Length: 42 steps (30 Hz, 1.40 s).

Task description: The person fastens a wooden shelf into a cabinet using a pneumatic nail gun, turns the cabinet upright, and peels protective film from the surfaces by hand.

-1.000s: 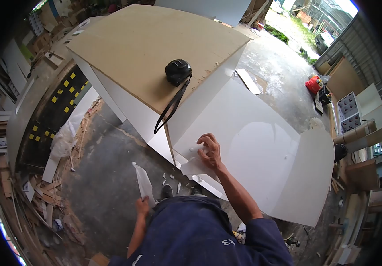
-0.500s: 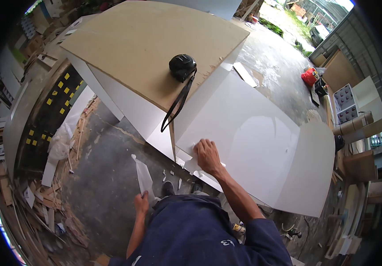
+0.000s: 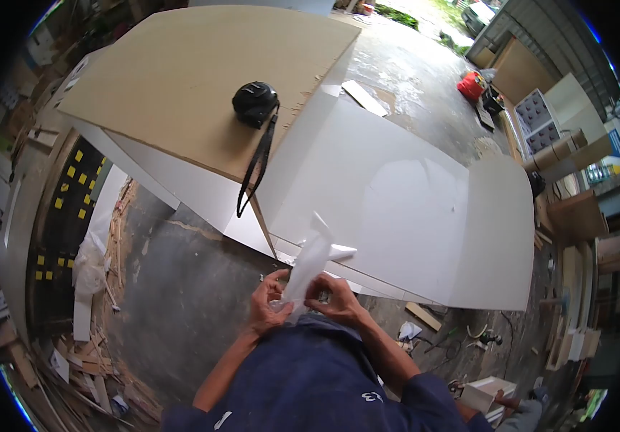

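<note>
A translucent white plastic bag point(image 3: 308, 266), long and narrow toward its far end, is held up in front of my body. My left hand point(image 3: 266, 306) is closed on its lower left side. My right hand point(image 3: 336, 299) pinches the same lower end from the right. Some fingertips are hidden by the plastic. Just past the bag, a small white pointed piece point(image 3: 342, 251) lies at the near edge of a large white panel point(image 3: 410, 209). A black tape measure point(image 3: 255, 104) with a wrist strap rests on the brown board top point(image 3: 180, 65) of a white cabinet.
Wood offcuts point(image 3: 87, 374) are heaped on the concrete floor point(image 3: 173, 288) at left. A black board with yellow squares point(image 3: 58, 204) stands behind them. A red bag point(image 3: 471, 86) and leaning boards point(image 3: 522, 68) line the right side. A white box-like piece point(image 3: 486, 392) is at lower right.
My right hand has left the white panel's near corner and now grips the plastic bag. My left hand has brought the bag up and rightward to the middle. The view has shifted slightly.
</note>
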### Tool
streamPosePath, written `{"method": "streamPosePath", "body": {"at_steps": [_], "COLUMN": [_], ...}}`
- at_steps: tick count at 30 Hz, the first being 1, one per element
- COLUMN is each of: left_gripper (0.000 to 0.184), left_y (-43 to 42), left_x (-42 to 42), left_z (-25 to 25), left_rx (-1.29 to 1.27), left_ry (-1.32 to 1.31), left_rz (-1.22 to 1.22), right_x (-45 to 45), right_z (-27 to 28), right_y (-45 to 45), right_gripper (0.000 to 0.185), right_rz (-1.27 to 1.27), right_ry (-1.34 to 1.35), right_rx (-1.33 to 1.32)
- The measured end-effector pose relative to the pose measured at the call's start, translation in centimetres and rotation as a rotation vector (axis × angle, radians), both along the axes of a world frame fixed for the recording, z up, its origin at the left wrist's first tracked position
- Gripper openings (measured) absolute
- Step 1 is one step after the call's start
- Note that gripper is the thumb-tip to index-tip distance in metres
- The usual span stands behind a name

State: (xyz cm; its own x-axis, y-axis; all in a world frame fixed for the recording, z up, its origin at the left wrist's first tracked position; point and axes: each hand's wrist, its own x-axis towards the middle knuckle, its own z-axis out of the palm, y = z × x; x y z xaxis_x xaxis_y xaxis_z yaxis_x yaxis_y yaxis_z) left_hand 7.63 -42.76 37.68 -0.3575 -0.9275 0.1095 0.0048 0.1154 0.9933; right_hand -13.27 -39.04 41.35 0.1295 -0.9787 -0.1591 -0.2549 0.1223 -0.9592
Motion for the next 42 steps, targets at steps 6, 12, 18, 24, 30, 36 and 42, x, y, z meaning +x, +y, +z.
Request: {"method": "streamPosePath", "body": {"at_steps": [6,12,18,24,30,36,42], "left_gripper": [0.046,0.032,0.029,0.047,0.028,0.025,0.041], "left_y": [-1.1,1.0,1.0,7.0,7.7,1.7,-2.6], "left_x": [1.1,3.2,11.3,26.9,23.7,12.8,0.3], "left_z": [1.0,1.0,-8.1,-16.9,-12.7,-8.6,0.0], "left_rx": [-0.238,-0.260,-0.194,-0.171,-0.133,-0.306,-0.405], "left_ry": [-0.101,-0.128,-0.493,-1.185,-1.023,-0.590,-0.315], "left_rz": [-0.224,-0.097,0.530,0.423,0.383,0.309,-0.191], "right_x": [2.8,5.3,2.4,-2.9,-3.2,-7.1,-11.4], "right_z": [-2.0,-1.7,-0.6,-1.6,-4.0,-1.1,1.2], "right_y": [-0.3,0.5,-3.8,-8.2,-5.5,3.6,10.9], "right_gripper": [0.023,0.017,0.019,0.035,0.010,0.006,0.008], "right_rz": [-0.006,-0.007,-0.316,0.079,-0.173,-0.431,-0.582], "right_ry": [-0.167,-0.161,0.210,0.871,0.438,0.230,0.251], "right_rx": [-0.180,-0.252,-0.628,-0.635,-0.588,-0.257,-0.151]}}
